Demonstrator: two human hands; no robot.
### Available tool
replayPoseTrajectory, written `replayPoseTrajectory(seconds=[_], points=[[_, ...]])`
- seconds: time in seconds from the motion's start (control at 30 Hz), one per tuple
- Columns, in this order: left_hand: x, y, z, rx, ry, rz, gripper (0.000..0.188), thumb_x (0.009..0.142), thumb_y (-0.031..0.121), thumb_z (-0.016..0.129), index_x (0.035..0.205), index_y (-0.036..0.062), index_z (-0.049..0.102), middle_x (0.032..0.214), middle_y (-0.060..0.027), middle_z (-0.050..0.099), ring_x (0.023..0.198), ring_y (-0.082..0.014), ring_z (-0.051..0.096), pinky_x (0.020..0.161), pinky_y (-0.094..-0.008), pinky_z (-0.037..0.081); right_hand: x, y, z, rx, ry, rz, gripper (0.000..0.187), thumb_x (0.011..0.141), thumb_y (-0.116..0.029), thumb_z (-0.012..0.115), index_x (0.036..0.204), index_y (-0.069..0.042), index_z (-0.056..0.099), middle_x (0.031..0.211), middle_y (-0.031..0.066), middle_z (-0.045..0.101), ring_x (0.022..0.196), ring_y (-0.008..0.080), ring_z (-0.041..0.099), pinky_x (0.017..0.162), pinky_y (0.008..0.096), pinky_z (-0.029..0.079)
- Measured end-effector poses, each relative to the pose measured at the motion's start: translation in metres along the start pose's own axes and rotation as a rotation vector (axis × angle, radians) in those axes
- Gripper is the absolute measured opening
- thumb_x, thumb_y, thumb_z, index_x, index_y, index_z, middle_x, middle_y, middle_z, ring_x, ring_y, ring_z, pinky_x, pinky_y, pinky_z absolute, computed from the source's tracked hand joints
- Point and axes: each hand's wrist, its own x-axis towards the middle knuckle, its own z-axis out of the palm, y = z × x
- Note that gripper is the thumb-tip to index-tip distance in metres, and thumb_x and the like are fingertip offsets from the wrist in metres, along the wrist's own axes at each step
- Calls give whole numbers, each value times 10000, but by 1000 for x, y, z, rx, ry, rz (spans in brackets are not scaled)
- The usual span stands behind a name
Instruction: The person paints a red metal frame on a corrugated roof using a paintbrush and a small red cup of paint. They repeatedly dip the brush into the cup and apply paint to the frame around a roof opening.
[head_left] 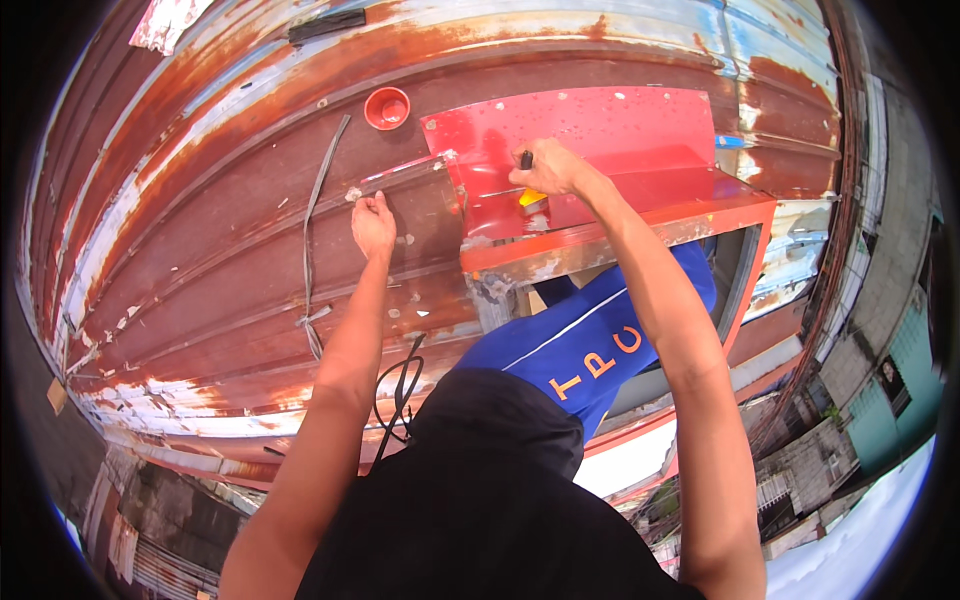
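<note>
My right hand (548,167) is closed around a hand tool with a black handle and yellow lower part (532,197). The tool's lower end meets the red metal panel (590,195), and I cannot make out whether it is a brush or a scraper. Drops and pale spots mark the panel's raised back (570,125). To the left, my left hand (374,226) hovers over or rests on the rusty sheet roof, fingers curled together. Just beyond its fingertips lies a thin strip with a pale end (356,193). Anything inside those fingers is hidden.
A small red bowl (387,108) sits on the corrugated roof (230,230). A long dark strip (322,190) lies left of my left hand. Black cable (402,390) loops beside my body. The red frame's opening (735,280) surrounds my blue-clad leg. Buildings (885,400) stand beyond the roof edge.
</note>
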Motion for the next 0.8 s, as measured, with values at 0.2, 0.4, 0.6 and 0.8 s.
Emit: replayPoseTrajectory(seconds=[0.2, 0.4, 0.6, 0.8], points=[[50, 8, 21, 117, -155, 27, 654, 996, 649, 567, 967, 11, 711, 999, -218, 746, 1005, -417, 709, 927, -515, 526, 18, -11, -45, 227, 182, 314, 501, 937, -451, 666, 773, 14, 757, 625, 178, 676, 630, 303, 700, 709, 433, 562], [53, 16, 33, 218, -178, -6, 499, 961, 535, 698, 1039, 45, 756, 1094, -216, 763, 1071, -391, 723, 943, -490, 550, 10, 2, -34, 511, 193, 576, 692, 1016, -620, 559, 729, -16, 738, 648, 82, 690, 530, 148, 578, 533, 328, 471], [50, 31, 30, 260, -135, -108, 383, 932, 465, 765, 1051, 102, 785, 1108, -157, 783, 1077, -360, 740, 930, -474, 570, 4, 23, -24, 694, 292, 670, 496, 1043, -426, 593, 824, -6, 742, 756, 82, 734, 542, 121, 575, 508, 294, 466], [31, 20, 28, 66, -111, -19, 500, 996, 520, 658, 972, 27, 736, 1023, -226, 760, 989, -409, 726, 879, -515, 544, 8, 23, 1, 594, 201, 630, 378, 998, -319, 629, 874, 17, 752, 759, 142, 731, 613, 200, 671, 594, 354, 548]])
